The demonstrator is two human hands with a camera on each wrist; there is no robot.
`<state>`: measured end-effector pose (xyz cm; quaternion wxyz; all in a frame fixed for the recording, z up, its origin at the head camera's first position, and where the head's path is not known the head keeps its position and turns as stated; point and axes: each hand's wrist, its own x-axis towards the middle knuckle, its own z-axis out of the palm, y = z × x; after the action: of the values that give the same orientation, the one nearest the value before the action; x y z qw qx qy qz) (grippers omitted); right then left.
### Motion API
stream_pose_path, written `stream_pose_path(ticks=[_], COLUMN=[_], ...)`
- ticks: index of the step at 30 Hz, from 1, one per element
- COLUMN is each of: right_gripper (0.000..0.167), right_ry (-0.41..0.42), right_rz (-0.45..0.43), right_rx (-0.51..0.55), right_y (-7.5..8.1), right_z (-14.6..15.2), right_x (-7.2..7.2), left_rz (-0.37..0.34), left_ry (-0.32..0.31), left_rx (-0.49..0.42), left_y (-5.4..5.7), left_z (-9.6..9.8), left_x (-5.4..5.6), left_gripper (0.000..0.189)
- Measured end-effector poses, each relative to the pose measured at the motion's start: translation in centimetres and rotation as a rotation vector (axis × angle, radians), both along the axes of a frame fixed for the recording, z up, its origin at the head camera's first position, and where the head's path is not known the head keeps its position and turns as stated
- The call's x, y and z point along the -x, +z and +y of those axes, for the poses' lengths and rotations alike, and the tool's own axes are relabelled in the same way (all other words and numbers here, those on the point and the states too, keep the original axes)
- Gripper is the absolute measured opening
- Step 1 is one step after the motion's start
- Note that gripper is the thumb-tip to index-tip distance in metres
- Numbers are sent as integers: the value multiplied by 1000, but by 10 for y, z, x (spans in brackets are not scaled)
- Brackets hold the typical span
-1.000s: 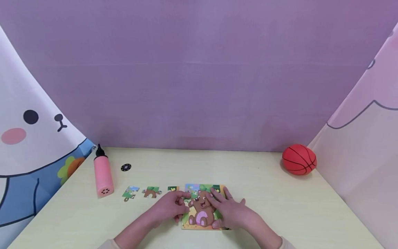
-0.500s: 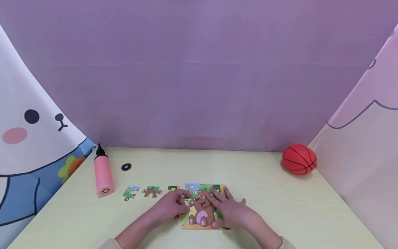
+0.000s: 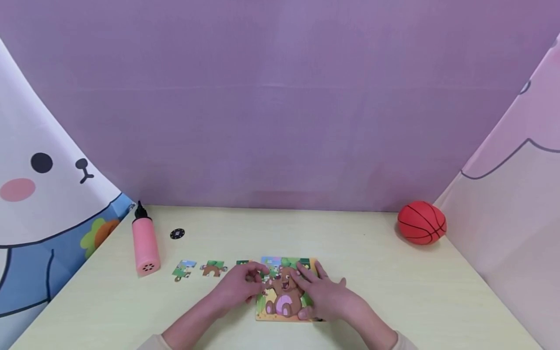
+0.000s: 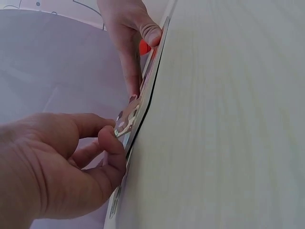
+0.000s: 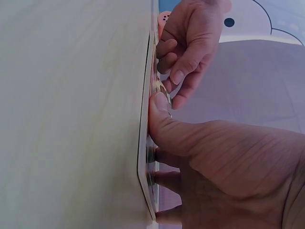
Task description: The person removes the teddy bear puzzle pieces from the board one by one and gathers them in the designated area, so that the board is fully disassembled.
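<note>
A bear jigsaw puzzle (image 3: pixel 284 312) lies in its flat tray near the front of the table in the head view. At its left side my left hand (image 3: pixel 236 288) pinches a puzzle piece (image 4: pixel 127 120) between thumb and index finger; the left wrist view shows this piece tilted up off the board. My right hand (image 3: pixel 329 297) rests with spread, straight fingers on the right part of the puzzle and hides some of the picture. In the right wrist view its thumb (image 5: pixel 161 102) and fingertips touch the board.
Loose puzzle pieces lie left of the board: one with sky and grass (image 3: pixel 184 270), a brown and green one (image 3: pixel 214 268), and a third (image 3: pixel 243 262) partly behind my left hand. Farther out are a pink pump (image 3: pixel 146 245), a black chip (image 3: pixel 177 234) and a red ball (image 3: pixel 422 223).
My left thumb and index finger have risen slightly, and the pinched piece at the puzzle's left side now tilts up. The right hand stays in place.
</note>
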<state>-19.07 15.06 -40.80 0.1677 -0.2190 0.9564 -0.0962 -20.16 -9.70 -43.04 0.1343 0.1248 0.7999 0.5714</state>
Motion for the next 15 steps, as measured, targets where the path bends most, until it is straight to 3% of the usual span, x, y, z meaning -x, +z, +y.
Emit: stream_pose_path(ticks=[9, 15], right_gripper=[88, 88], right_ry=[-9, -9], right_rz=[-10, -21], right_rx=[7, 2], right_y=[1, 0], right_z=[0, 0], right_x=[1, 2], left_rz=[-17, 12], left_ry=[18, 25], left_rx=[-34, -19], left_y=[-1, -4], left_z=[0, 2], left_x=[0, 1], left_gripper=[27, 25])
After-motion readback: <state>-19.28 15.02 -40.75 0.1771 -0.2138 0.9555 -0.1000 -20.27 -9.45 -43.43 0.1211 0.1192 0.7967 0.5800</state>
